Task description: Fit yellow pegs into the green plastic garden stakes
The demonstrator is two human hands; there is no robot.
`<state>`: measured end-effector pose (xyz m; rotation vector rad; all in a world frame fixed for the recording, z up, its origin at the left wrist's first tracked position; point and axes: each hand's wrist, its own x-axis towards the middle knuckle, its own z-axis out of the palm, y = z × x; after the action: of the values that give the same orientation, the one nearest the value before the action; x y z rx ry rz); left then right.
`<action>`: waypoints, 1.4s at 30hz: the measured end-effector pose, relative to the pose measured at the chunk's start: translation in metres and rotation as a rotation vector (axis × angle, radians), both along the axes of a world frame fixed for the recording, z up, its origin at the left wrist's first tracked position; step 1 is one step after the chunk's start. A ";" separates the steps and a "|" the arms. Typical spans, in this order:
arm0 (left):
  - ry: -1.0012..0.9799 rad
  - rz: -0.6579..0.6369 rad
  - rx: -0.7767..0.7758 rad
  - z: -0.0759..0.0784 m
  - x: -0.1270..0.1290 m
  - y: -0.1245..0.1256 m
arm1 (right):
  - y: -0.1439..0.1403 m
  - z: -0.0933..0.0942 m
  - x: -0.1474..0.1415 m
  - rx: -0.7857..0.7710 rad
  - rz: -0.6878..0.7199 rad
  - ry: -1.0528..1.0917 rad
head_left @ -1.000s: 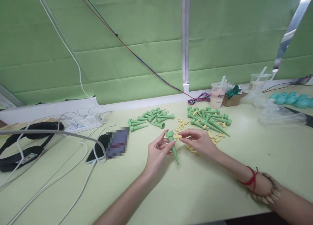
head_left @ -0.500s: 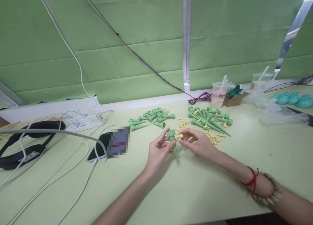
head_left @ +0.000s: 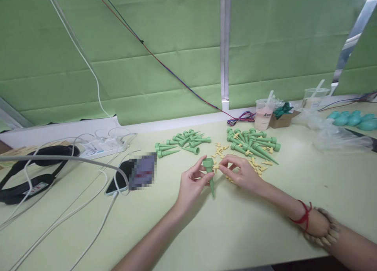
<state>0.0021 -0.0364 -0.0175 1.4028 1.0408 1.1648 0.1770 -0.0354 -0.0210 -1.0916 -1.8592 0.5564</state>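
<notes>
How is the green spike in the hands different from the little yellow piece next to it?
The green spike is long and tapers to a point, while the yellow piece is short and stubby. The left hand holds the green spike nearly upright, point down; the right hand pinches the yellow piece sideways against the spike's top. Both look like plastic, and both are lifted off the table.

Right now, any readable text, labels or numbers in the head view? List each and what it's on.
None can be read.
Pink drink cup: a dark mark on its side, too small to read.
Second cup: a printed label, blurred.
Power strip: markings too small to read.
Black strap: a white tag with red marks, illegible.
Phone: screen pixelated, nothing legible.
</notes>
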 end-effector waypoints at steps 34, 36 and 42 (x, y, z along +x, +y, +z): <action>-0.057 -0.063 -0.091 0.001 0.004 -0.002 | 0.000 -0.004 0.000 -0.153 0.115 -0.002; -0.093 -0.045 -0.119 0.003 0.005 -0.001 | -0.001 -0.002 0.002 -0.069 0.085 -0.038; -0.107 -0.057 -0.129 0.005 0.002 0.001 | 0.000 0.000 0.005 0.160 0.014 -0.269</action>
<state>0.0039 -0.0358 -0.0127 1.2480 0.9775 1.0993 0.1823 -0.0356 -0.0212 -1.0880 -2.1042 0.2720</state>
